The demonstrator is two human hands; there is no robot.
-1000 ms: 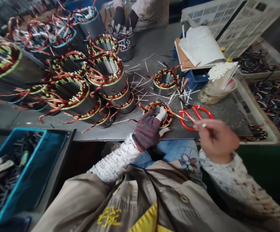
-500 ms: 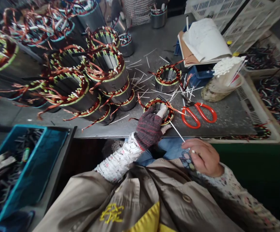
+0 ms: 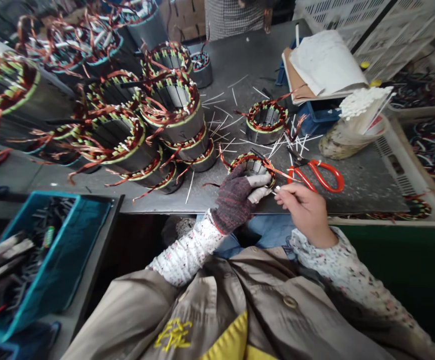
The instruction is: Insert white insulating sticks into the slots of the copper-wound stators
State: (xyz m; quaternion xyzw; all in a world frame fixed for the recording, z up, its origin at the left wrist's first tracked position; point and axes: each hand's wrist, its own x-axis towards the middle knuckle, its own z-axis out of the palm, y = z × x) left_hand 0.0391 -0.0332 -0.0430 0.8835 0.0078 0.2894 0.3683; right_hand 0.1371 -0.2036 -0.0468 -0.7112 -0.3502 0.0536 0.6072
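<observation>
Left hand (image 3: 237, 197), in a dark knitted glove, was observed back uppermost, pale fingertips (image 3: 260, 180) directed toward 2 o'clock. Left forearm (image 3: 183, 257), sleeved, rose toward 2 o'clock. Right hand (image 3: 306, 210), bare, stood near the left at its 3 o'clock, thumb and forefinger pinched, remaining fingers curled. Right forearm (image 3: 356, 272), also sleeved, ran toward 10 o'clock. Wrists were apart.

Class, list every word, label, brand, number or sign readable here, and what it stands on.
No text is readable.
Yellow letter-like embroidery on the khaki cloth jacket: unreadable.
Small green-and-white patch in the blue plastic bin: too small.
White paper sheet: any writing too faint.
</observation>
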